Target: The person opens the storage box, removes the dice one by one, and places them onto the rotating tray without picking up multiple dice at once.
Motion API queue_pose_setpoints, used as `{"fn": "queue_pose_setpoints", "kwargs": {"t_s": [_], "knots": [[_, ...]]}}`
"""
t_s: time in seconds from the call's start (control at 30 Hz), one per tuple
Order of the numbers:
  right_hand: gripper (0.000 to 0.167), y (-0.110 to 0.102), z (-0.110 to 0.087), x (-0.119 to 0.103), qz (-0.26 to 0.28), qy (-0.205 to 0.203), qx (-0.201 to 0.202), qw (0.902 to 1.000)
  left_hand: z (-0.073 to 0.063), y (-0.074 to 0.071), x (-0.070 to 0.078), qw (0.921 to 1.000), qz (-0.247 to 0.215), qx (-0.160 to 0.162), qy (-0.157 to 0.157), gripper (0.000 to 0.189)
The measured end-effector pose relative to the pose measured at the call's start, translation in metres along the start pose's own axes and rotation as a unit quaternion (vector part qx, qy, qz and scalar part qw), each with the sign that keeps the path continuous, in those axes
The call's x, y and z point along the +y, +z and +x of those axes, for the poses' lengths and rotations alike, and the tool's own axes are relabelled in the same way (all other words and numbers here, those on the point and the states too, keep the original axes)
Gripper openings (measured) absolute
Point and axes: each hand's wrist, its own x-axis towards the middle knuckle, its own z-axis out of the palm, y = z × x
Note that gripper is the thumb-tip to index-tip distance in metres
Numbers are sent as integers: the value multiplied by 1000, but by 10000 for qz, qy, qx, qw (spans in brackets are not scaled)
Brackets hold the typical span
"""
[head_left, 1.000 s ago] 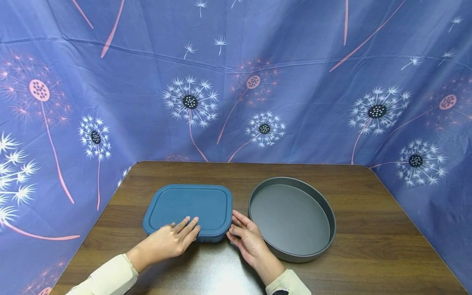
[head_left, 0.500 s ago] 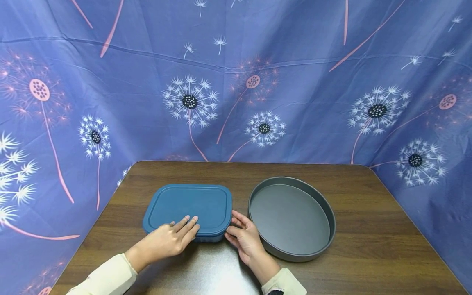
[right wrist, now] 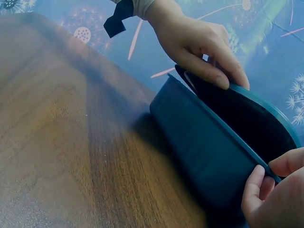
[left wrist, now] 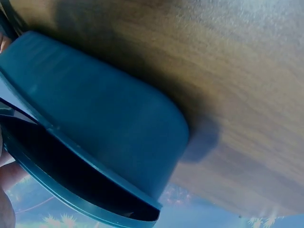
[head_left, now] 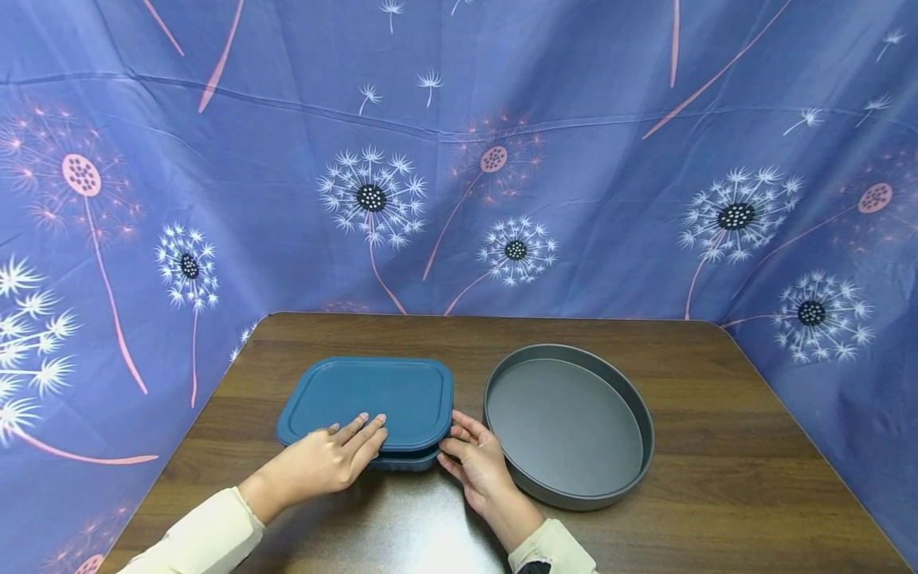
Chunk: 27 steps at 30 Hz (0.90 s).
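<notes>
Blue lid: left hand pinches edge, palm down.

2 sleeved forearms slant toward the desk's far edge, the left hand, back upward, nearer the left edge than the right hand, each pinching between thumb and fingers.

Head cam: high over near side of brown wood-grain worktop, facing forward and down, both far corners in frame. Wrist cams: low, close in; left rolled near upside-down, right faces worktop's left edge. Both share near wall of blue rectangular matte container.
</notes>
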Motion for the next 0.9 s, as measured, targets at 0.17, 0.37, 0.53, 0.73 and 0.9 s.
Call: {"fn": "queue_pose_setpoints", "kwargs": {"t_s": [0.17,0.37,0.53,0.73,0.9], "knots": [[62,1,-1,1,30,5,25,10000,7,-3,-2,9999,68,-82,90,52],[60,3,-1,2,35,-6,128,9999,16,-3,-3,9995,-4,290,-155,47],[59,4,-2,3,10,-9,150,9999,21,-10,2,9956,-81,206,-905,41],[62,3,-3,4,19,-53,142,9999,29,-19,6,9865,1,95,-1634,47],[63,4,-3,4,28,-23,149,9999,29,-20,3,9872,180,-28,-1584,51]]}}
